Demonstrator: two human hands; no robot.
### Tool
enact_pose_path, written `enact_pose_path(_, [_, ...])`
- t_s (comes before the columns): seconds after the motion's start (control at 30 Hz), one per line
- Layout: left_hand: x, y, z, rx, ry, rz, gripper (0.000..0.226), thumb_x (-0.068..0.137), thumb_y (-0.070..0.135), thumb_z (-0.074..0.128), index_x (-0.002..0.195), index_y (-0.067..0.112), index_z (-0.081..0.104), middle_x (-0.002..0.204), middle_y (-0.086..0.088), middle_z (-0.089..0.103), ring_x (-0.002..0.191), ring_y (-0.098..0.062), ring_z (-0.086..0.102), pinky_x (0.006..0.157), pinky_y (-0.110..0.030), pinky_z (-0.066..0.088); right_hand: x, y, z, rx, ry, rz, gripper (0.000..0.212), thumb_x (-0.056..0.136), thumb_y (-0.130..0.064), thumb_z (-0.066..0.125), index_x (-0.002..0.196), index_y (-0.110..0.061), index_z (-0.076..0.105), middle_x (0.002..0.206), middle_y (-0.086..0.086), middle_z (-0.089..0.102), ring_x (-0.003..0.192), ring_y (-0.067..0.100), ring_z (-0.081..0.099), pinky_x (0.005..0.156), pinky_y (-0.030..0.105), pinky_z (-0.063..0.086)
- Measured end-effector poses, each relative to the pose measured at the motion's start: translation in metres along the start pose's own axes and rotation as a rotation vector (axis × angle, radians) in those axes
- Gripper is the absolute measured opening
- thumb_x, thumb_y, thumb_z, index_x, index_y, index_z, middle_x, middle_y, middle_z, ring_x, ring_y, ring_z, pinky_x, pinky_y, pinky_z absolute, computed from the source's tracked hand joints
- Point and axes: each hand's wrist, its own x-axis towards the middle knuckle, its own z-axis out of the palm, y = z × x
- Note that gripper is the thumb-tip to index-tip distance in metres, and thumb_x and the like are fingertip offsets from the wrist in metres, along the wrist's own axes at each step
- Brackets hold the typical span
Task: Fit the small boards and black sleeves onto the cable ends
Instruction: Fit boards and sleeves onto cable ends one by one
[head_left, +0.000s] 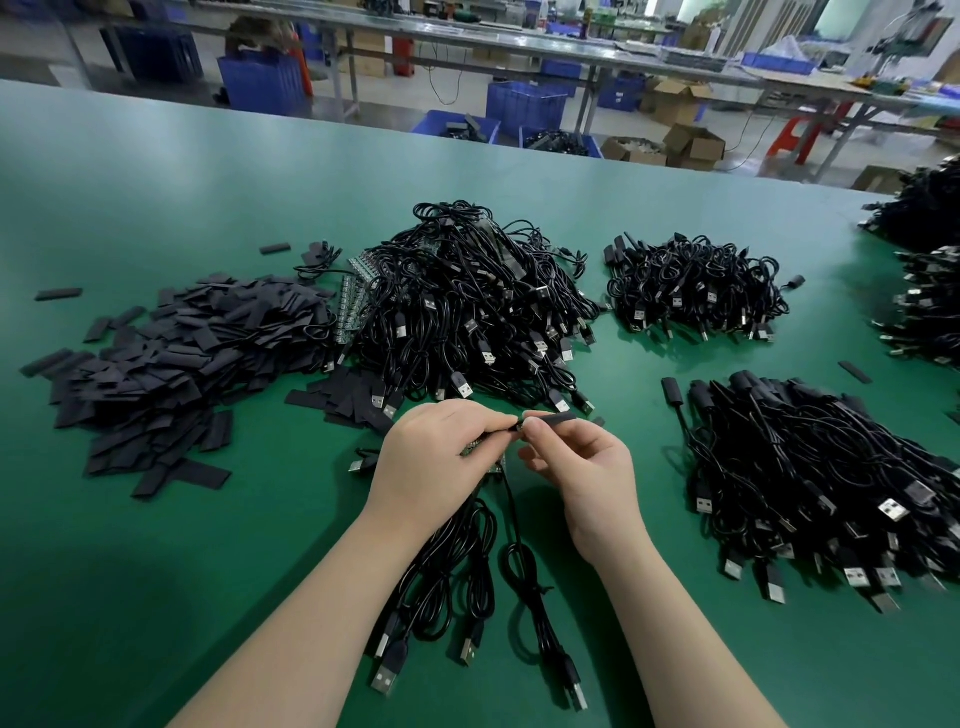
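A black sleeve is being worked at a cable end, held up between both hands above the green surface (182, 519).

Nearest, loose cables (467, 587) with USB plugs are laid under the wrists. Above them, the left hand (434, 457) is seen in a pinching grip on the cable end, a small board partly hidden beneath its fingers; the right hand (587, 467) is clamped in a finger-and-thumb grip on the black sleeve (550, 417). To the right, a heap of sleeved cables (810, 467) is spread; to the left, a pile of flat sleeves (182, 353). Behind, a tangled cable mound (467, 301) is stacked, board strips (353, 301) tucked against it. Farther off, blue crates (524, 104) with contents that cannot be made out and open cardboard boxes (691, 145) are parked on the floor under the benches. No writing can be read.
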Motion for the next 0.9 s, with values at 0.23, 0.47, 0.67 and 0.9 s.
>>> enact_pose_path(0.23, [-0.0003,0.0003,-0.0001,0.012,-0.008,0.018,0.011,0.083,0.018,0.072,0.090,0.013,0.079,0.083,0.006,0.073,0.082,-0.012,0.069,0.072,-0.039,0.056,-0.0005,-0.0010,0.0039,-0.032,0.007,-0.009,0.015,0.084,-0.019,0.076,0.071,-0.025,0.079,0.076,-0.006,0.075,0.063,0.007,0.060,0.068,0.021,0.055])
enact_pose_path(0.47, [-0.0009,0.0029,-0.0010,0.005,0.003,0.024,0.011,0.084,0.014,0.072,0.092,0.013,0.079,0.086,0.006,0.074,0.085,-0.012,0.070,0.074,-0.039,0.056,-0.0022,-0.0031,0.0043,-0.021,-0.021,-0.006,0.006,0.079,-0.023,0.077,0.075,-0.026,0.080,0.082,-0.003,0.076,0.068,0.007,0.066,0.066,0.018,0.054])
enact_pose_path(0.67, [0.0011,0.0072,-0.0014,0.023,-0.072,-0.025,0.017,0.083,0.016,0.064,0.093,0.017,0.076,0.085,0.009,0.072,0.081,-0.013,0.067,0.076,-0.038,0.053,-0.0015,-0.0023,0.0011,-0.017,-0.100,0.011,0.012,0.076,-0.031,0.079,0.086,-0.024,0.081,0.076,-0.003,0.073,0.068,0.007,0.062,0.065,0.018,0.052])
enact_pose_path(0.9, [0.0023,0.0030,-0.0034,0.041,-0.088,-0.023,0.015,0.082,0.015,0.066,0.093,0.017,0.077,0.082,0.008,0.071,0.079,-0.013,0.067,0.075,-0.039,0.053,-0.0008,-0.0012,0.0016,-0.046,-0.066,-0.010,0.005,0.080,-0.028,0.080,0.085,-0.027,0.080,0.078,-0.002,0.075,0.068,0.005,0.064,0.063,0.016,0.051])
